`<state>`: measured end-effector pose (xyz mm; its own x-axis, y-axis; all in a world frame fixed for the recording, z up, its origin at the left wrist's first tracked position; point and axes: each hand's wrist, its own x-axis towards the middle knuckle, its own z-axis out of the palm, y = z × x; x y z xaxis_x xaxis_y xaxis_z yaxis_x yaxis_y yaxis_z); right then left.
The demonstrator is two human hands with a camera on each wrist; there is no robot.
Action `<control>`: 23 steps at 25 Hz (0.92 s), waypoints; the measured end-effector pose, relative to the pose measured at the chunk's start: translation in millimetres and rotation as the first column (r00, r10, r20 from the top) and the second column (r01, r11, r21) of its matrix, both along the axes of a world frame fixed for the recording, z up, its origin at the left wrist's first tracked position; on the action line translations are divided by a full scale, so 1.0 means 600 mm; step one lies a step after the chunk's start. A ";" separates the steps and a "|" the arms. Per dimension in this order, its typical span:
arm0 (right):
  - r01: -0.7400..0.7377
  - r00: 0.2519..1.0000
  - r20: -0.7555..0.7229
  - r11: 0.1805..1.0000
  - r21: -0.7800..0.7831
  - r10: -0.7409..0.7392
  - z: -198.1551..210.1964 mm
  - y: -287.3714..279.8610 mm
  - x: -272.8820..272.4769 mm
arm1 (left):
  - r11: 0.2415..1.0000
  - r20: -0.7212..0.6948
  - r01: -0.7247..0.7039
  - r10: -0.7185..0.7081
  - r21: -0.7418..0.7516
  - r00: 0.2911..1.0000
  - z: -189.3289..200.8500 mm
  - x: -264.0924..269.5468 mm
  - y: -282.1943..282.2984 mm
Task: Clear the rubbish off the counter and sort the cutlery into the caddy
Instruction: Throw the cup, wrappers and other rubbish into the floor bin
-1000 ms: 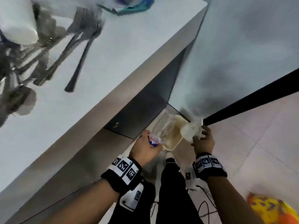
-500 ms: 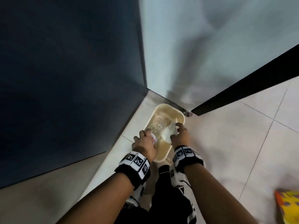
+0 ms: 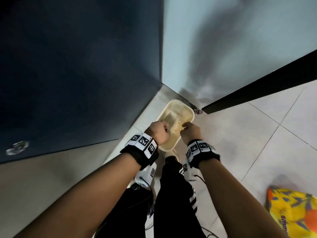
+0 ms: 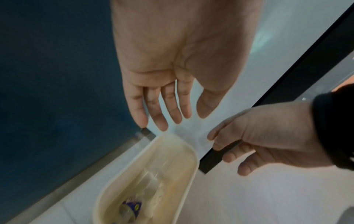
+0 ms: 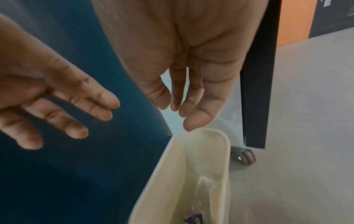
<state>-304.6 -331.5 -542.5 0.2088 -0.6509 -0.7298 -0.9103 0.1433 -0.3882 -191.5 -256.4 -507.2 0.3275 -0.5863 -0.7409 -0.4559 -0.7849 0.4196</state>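
Observation:
A cream plastic bin [image 3: 193, 115] stands on the floor in the corner below the counter. My left hand [image 3: 158, 133] and right hand [image 3: 190, 130] hover just over its near end. In the left wrist view the left hand [image 4: 182, 119] has straight fingers and holds nothing, and the bin [image 4: 193, 159] lies below it. A clear bottle with a blue label [image 4: 132, 209] lies inside. In the right wrist view the right hand [image 5: 182, 112] is empty too, fingers pointing down at the bin rim [image 5: 226, 151]. No cutlery or caddy is in view.
A dark blue cabinet panel [image 3: 77, 66] rises on the left, a pale panel with a black edge [image 3: 257, 86] behind. A caster wheel [image 5: 247, 157] sits beside the bin. A yellow-orange bag [image 3: 295, 212] lies on the tiled floor at right. Cables trail by my feet.
Both hands lowered a bottle and a crumpled white wrapper into the bin and have let them go. My head has tilted down, so the counter with the cutlery has left the view.

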 end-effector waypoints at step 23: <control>-0.298 0.613 0.337 0.603 -0.740 0.715 0.896 -0.082 0.413 | 0.851 0.663 -0.243 0.517 -0.465 0.542 0.886 0.405 0.108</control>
<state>-56.6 -380.9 -5.0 0.8559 -0.5013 0.1267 -0.3163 -0.7015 -0.6387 51.5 -191.6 24.4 0.9162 -0.3971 0.0541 -0.3935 -0.8658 0.3090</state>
